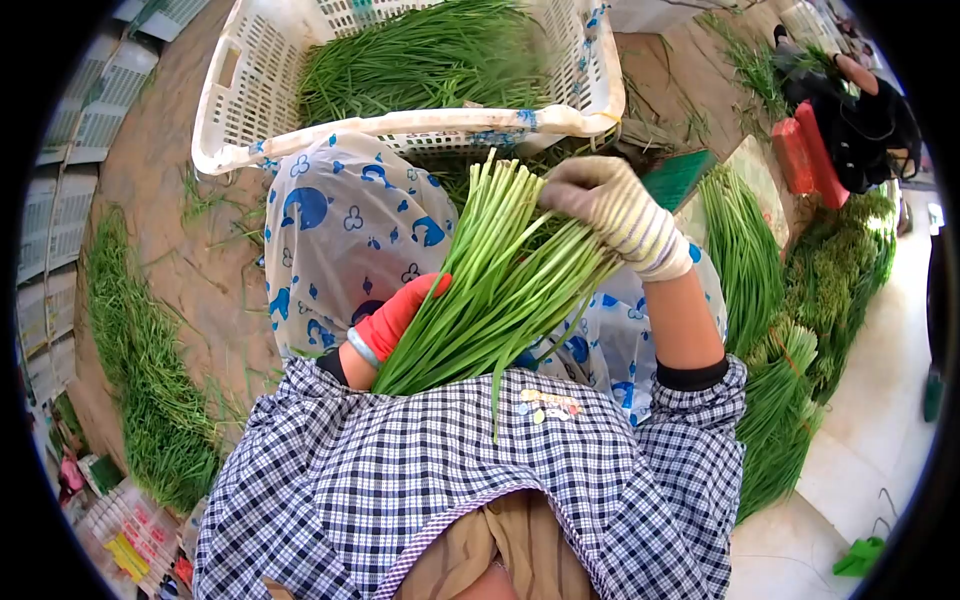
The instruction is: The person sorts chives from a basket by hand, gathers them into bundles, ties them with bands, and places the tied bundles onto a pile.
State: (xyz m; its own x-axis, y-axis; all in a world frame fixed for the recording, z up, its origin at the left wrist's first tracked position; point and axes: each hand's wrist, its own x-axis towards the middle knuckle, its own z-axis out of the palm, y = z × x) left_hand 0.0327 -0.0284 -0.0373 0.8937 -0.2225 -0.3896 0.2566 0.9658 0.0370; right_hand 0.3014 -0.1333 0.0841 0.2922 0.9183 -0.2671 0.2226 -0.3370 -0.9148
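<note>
- Left hand, red-gloved, wraps round the lower left of a bunch of green stalks.
- Next, that bunch lies against the checked garment, slim and bright green, its pale, uneven ends parting into two fans, one upward, one rightward; darker leaves gather below, one strand trailing down.
- Right hand, gloved in striped cream, curls its fingers at the stalks' upper right; whether they pinch any, I cannot quite tell.
</note>
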